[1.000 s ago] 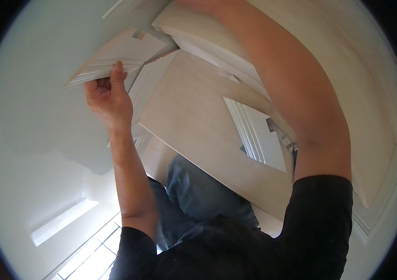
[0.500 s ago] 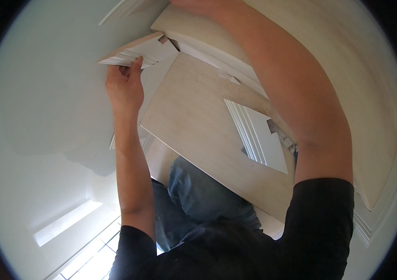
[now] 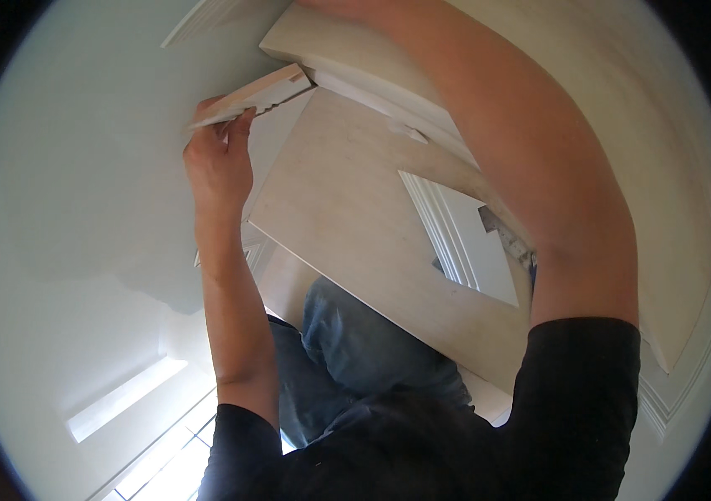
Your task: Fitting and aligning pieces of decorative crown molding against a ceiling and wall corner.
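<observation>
My left hand (image 3: 220,159) grips a short piece of white grooved moulding (image 3: 276,90), thumb on its near face and fingers behind. The piece is tilted against the pale wall, its raw light-brown edge upward and one end close to the inner corner of the step. My right hand (image 3: 340,7) is at the top edge of the picture, its fingers cut off, above the upper board; whether it holds anything is hidden. A second white moulding piece (image 3: 465,238), with slanted ends and a small notch, lies on the beige step board (image 3: 330,184) under my right arm.
An upper beige board (image 3: 355,63) overhangs the step. A chipped white strip (image 3: 409,132) runs along their joint. More grooved moulding (image 3: 213,21) is on the wall at upper left. My bent knee (image 3: 364,334) is against the step's front edge; a bright window (image 3: 176,463) is at lower left.
My left hand has tipped the moulding piece, so its grooved face shows less and its raw edge more. The right arm has barely shifted; the piece on the board stays put.
</observation>
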Available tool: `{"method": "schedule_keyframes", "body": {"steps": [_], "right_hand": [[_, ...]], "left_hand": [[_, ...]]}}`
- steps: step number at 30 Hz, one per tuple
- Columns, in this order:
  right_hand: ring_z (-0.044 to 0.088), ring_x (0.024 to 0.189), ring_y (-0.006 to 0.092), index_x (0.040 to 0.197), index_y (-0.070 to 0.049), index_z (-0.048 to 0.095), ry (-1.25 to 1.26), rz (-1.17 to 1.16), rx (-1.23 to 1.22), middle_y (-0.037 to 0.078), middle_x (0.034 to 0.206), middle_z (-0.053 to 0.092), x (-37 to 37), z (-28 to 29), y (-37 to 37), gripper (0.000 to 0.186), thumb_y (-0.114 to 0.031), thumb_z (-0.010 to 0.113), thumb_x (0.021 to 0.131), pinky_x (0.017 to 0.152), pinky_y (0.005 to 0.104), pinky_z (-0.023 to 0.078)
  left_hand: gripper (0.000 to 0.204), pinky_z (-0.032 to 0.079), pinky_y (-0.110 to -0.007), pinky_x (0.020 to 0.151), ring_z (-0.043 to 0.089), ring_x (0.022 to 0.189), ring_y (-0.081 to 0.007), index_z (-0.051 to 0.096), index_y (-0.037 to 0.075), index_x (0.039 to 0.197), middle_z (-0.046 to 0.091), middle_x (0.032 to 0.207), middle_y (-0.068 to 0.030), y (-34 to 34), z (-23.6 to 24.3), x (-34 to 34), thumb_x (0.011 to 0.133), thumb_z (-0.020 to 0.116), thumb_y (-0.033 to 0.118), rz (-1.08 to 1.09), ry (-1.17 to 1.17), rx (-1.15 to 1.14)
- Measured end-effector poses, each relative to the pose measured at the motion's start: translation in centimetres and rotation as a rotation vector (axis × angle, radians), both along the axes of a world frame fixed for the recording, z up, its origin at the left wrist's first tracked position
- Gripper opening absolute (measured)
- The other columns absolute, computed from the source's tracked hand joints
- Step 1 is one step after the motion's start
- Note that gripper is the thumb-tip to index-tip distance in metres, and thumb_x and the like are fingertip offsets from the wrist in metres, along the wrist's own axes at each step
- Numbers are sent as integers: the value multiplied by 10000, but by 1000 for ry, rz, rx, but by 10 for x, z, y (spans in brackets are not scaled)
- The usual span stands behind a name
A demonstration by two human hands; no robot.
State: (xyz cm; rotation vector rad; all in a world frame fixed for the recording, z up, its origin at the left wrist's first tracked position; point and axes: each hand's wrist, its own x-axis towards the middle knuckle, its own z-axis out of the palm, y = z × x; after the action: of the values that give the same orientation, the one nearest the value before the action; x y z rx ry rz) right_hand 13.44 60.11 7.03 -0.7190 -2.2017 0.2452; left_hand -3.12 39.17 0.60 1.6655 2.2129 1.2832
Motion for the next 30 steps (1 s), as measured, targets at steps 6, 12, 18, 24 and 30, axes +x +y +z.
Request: {"method": "schedule_keyframes", "body": {"steps": [6,12,18,24,30], "right_hand": [[676,1053,348,1406,-19,538,6,-2,28,201,1345,563,0,-10,-1,435,-83,608,981,902,436,561],[676,1045,345,1416,-10,534,4,7,26,205,1360,560,0,3,0,449,-72,607,978,887,425,569],[681,1040,329,1424,0,538,-12,-12,-11,203,1373,567,3,-2,-3,442,-64,587,990,880,409,573],[684,1049,315,1426,-3,540,23,9,12,199,1366,576,3,-2,-5,434,-72,578,1000,893,401,573],[681,1061,321,1433,-11,534,-18,-8,2,196,1372,575,3,0,-2,436,-77,577,1004,905,407,575]], "left_hand": [[278,563,-331,884,751,1010,-219,653,-50,1186,780,1068,-165,11,-2,-6,1015,720,159,4,-53,-121],[339,543,-329,888,738,989,-208,681,-87,1172,784,1077,-182,12,9,-3,1008,736,204,45,-32,-116],[295,588,-349,845,784,971,-258,639,-47,1170,789,1060,-193,16,-4,3,1006,734,179,62,30,-68],[293,595,-352,804,790,906,-253,627,-32,1168,795,1027,-175,18,-11,0,996,738,178,100,61,37],[452,606,-361,790,775,905,-256,536,-21,1304,774,1061,-179,22,-6,8,967,767,171,177,165,82]]}}
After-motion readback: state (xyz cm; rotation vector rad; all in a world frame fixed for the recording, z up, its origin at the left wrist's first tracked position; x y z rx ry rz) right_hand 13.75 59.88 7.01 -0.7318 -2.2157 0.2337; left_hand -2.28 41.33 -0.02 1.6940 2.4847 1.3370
